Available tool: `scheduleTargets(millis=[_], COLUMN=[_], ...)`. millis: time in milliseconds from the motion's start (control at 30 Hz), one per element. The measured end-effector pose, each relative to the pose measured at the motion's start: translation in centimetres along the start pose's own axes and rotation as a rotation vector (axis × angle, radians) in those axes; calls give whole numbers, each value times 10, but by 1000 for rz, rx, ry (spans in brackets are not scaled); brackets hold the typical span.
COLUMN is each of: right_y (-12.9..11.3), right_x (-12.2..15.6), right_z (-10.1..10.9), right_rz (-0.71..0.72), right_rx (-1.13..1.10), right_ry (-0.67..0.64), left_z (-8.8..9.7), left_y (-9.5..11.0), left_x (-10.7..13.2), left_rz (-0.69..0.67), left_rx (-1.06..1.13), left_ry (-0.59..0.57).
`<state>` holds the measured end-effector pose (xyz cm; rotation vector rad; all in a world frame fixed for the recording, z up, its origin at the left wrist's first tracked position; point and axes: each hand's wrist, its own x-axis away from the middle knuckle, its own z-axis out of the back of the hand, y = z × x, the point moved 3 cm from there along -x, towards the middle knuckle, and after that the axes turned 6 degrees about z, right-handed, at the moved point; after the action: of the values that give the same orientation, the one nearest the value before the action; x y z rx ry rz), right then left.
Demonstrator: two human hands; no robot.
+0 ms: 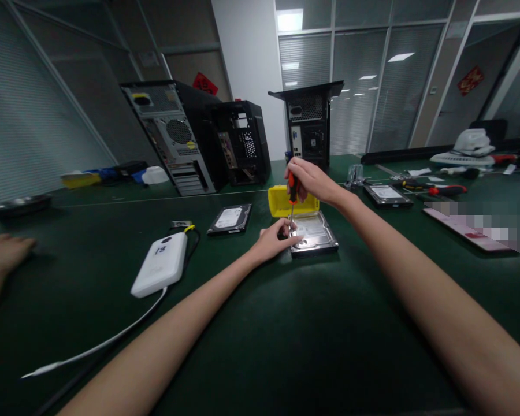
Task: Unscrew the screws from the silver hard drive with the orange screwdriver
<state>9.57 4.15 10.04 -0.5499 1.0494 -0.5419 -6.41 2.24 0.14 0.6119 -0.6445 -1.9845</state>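
Observation:
A silver hard drive [316, 233] lies flat on the dark green table in front of me. My right hand [305, 178] is closed around the red and black handle of a screwdriver [293, 186], held upright above the drive. Its tip meets the drive near the left edge, close to my left fingers. My left hand [275, 238] grips that left edge, thumb on the top face and the other fingers at the side. Right behind the drive stands a yellow plastic box [281, 202], partly hidden by my right hand.
Another hard drive [229, 219] lies left, near a white power bank [161, 261] with a cable. A further hard drive [387, 195], pliers [447, 189] and a pink phone [468, 228] are right. Computer cases [190, 136] stand behind. Another person's hand [4, 254] rests far left.

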Motion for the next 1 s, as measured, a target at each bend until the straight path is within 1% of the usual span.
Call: scheduleTargets(millis=[300,533,1000], right_y=[-10,-6,-7], right_x=[0,0,0], right_z=[-2,1,-1], right_rz=[27,13,-11], right_rx=[45,103,81], right_ry=[-12,-2,7], left_z=[0,0,0], left_y=[-1,-1,1], left_x=[0,-1,1], left_rz=[-3,-2,8], left_rx=[-27,-28,-20], left_ry=[-9,-10,-11])
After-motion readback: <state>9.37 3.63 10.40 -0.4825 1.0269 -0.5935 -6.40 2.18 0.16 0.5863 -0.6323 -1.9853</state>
